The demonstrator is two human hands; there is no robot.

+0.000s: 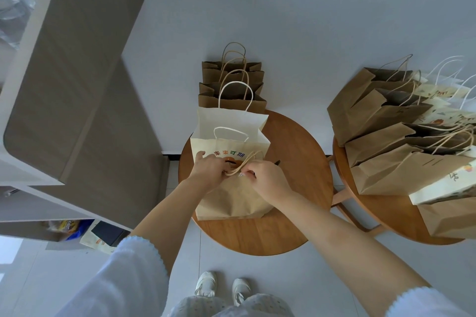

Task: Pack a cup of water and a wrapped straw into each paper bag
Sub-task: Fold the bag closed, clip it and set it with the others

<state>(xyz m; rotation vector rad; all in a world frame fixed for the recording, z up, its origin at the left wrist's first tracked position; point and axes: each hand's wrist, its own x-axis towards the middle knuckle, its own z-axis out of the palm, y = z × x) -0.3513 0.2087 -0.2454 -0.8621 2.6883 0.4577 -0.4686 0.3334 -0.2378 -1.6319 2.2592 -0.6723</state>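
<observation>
Both hands, left hand [210,168] and right hand [268,179], pinch the brown bag's [231,201] twine handles [244,165] together, seemingly finishing it, while other bags' contents stay hidden.

Setting: indoor room, domestic in look. Pale tiled floor [231,262] meets a plain light wall [283,20] with a dark skirting strip. Two small round wooden desks [296,188] [386,216] stand side by side. At left, a grey-and-white built-in cabinet unit [77,72] with an open lower shelf [64,229] holding loose packets and a dark box. The person wears patterned soft trousers [231,306] and white shoes [206,284].
</observation>
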